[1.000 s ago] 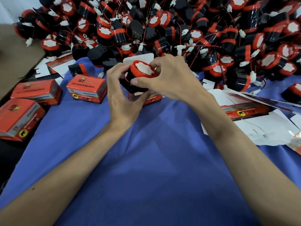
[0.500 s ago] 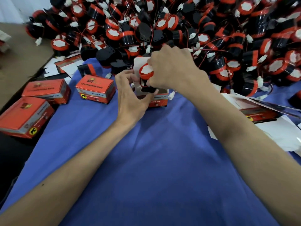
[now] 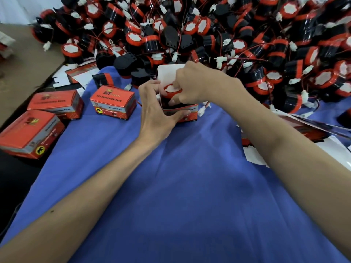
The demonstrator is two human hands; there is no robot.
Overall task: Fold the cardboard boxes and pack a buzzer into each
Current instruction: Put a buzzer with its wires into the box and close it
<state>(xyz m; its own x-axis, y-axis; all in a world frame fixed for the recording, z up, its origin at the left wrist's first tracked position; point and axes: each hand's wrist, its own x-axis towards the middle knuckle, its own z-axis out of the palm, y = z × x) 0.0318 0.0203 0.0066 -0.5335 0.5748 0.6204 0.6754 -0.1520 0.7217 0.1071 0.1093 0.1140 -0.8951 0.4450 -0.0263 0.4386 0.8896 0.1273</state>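
Closed boxes: three; open box: one

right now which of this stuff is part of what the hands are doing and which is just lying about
In hand: open box, gripped by left hand; buzzer, pinched by right hand, partly in the box.
Lying about: three closed boxes, buzzer pile, flat box blanks, blue cloth.

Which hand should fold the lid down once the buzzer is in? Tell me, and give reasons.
Probably the right hand: it pinches the buzzer just below the upright white lid, so it is nearest. The left hand holds the box steady.
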